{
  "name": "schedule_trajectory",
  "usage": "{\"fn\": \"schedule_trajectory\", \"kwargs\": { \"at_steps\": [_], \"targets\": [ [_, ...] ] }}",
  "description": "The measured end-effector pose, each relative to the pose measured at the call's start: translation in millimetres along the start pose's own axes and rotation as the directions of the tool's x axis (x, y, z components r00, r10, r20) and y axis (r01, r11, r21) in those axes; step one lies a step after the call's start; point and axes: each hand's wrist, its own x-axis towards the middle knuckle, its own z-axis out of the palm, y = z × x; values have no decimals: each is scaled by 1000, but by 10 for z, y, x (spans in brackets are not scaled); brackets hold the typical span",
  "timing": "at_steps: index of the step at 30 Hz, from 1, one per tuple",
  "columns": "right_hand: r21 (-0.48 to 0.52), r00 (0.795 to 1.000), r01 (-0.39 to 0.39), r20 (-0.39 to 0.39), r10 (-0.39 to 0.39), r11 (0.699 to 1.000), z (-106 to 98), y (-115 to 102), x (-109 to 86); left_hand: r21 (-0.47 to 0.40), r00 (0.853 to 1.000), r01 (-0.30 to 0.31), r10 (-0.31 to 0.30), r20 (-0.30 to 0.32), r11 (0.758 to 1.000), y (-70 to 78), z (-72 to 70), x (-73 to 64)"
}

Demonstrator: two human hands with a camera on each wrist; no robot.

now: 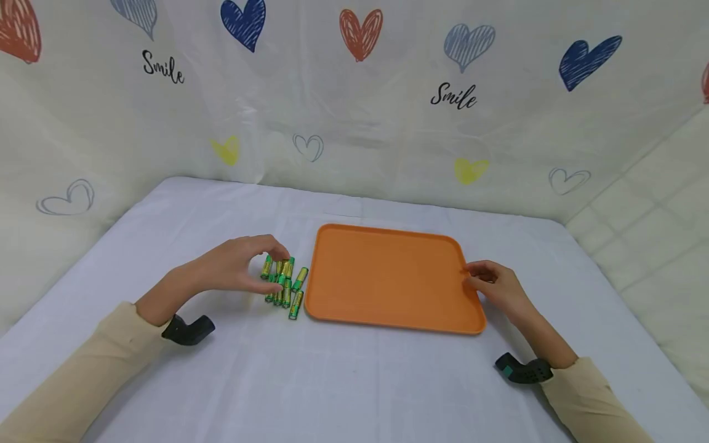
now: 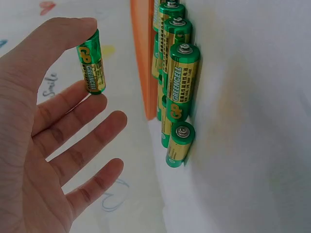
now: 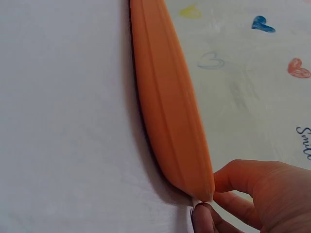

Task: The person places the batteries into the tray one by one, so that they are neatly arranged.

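A green and gold battery is pinched between the thumb and fingertips of my left hand, its other fingers spread apart in the left wrist view. Below and beside that hand, several more batteries of the same kind lie close together on the white cloth, just left of an orange tray. The tray lies flat. My right hand grips the tray's right rim, with thumb and fingers bent at the edge in the right wrist view.
A white cloth covers the table. Behind it hangs a pale curtain printed with hearts and "Smile". Black bands with camera mounts sit on both wrists, below beige sleeves.
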Motion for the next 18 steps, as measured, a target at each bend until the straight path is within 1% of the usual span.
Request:
{"fn": "schedule_trajectory", "kwargs": {
  "at_steps": [11, 18],
  "targets": [
    [10, 1000, -4, -1, 4, 1000, 1, 34, -3, 7, 998, -46, 46, 45, 999, 95, -25, 204],
    [-1, 1000, 9, -10, -9, 1000, -5, 35, 3, -17, 996, -81, 81, 40, 997, 135, -27, 316]
  ]
}}
